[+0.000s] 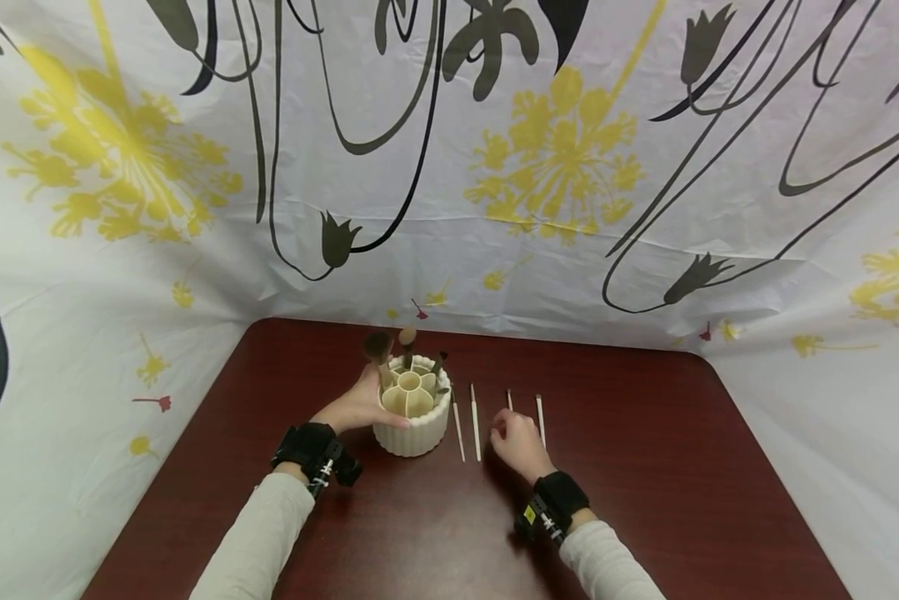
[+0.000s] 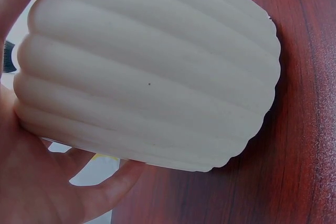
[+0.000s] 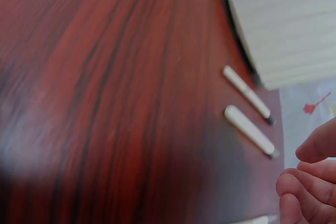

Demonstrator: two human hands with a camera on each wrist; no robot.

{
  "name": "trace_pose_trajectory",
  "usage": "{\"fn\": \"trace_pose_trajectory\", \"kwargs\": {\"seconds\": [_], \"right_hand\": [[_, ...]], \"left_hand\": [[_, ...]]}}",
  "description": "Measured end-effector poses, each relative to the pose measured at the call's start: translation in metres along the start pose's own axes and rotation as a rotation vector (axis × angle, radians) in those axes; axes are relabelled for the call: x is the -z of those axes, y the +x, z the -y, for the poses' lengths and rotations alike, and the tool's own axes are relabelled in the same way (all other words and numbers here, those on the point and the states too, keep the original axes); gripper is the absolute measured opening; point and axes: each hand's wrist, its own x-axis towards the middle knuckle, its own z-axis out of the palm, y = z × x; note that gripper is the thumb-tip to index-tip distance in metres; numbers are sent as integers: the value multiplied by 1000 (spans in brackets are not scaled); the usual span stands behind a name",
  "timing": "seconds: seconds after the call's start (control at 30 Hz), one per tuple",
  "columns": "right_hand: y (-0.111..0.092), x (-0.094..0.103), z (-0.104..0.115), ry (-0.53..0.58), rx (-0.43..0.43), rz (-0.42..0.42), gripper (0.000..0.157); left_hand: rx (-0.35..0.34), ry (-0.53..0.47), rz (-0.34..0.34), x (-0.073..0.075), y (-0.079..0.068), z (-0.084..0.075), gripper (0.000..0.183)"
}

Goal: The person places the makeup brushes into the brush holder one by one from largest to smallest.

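At the table (image 1: 681, 467), left hand (image 1: 361, 404) around ribbed holder (image 1: 412, 437), right hand (image 1: 522, 446) loosely curled, empty.

Floral sheeting (image 1: 434, 196) on three sides of a reddish table (image 1: 644, 467) suggests a screened-off indoor booth.

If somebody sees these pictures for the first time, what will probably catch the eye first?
Probably the white cloth behind the table, because its large yellow flowers and dark curling stems fill the upper head view. Next comes the cream, fluted makeup-brush holder on the table, gripped by the left hand. To its right, slim pale-handled brushes lie spaced apart, with the right hand among them.
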Motion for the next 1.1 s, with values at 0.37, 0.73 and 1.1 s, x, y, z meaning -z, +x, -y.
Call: {"fn": "trace_pose_trajectory", "kwargs": {"seconds": [0.37,0.73,1.1], "right_hand": [[-10,12,-20,-7,-114,20,13],[-12,14,-24,-4,-135,44,13],[-12,12,-27,-18,-190,71,13]], "left_hand": [[18,-6,3,0,1,2,116],[-18,-53,5,0,1,3,110],[18,-36,3,-1,1,1,116]]}}
